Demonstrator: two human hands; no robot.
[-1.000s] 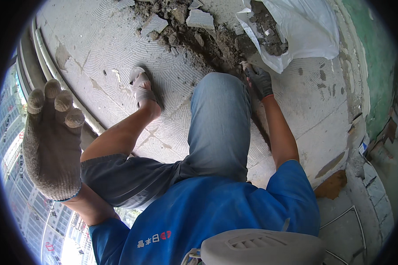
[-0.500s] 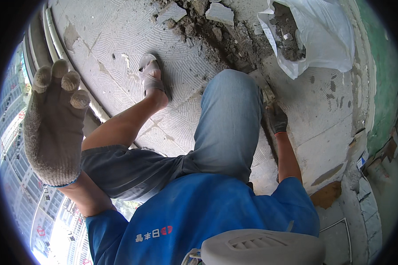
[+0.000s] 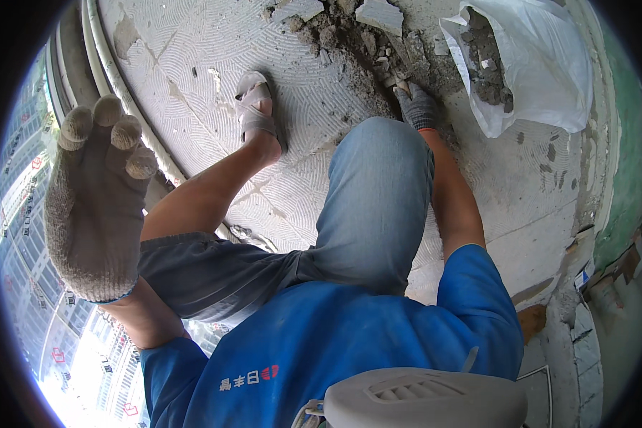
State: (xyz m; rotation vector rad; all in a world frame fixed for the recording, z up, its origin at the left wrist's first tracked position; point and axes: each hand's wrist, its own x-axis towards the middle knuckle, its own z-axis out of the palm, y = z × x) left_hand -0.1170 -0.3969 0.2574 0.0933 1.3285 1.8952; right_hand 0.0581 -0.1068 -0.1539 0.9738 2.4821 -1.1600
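My left hand (image 3: 96, 203), in a knit glove with a grey coated palm, is raised at the left, close to the camera. Its fingertips stand apart and nothing shows in it. My right hand (image 3: 417, 107), in a dark grey glove with an orange cuff, reaches past my knee to the floor. It is at a heap of broken rubble (image 3: 364, 68). Its fingers close together at the rubble's edge, the tips partly bare; what they hold, if anything, is too small to tell.
A white sack (image 3: 549, 78) with rubble inside lies open at the upper right. Flat broken slabs (image 3: 379, 16) lie on the heap. My sandalled foot (image 3: 257, 114) stands on the ridged grey floor (image 3: 200, 118). Pipes (image 3: 132, 107) run beside windows at the left; a green wall is at the right.
My right hand has moved forward from beside my knee to the rubble. The flat strip near it earlier is no longer in sight. My left hand stays raised; the view has shifted slightly.
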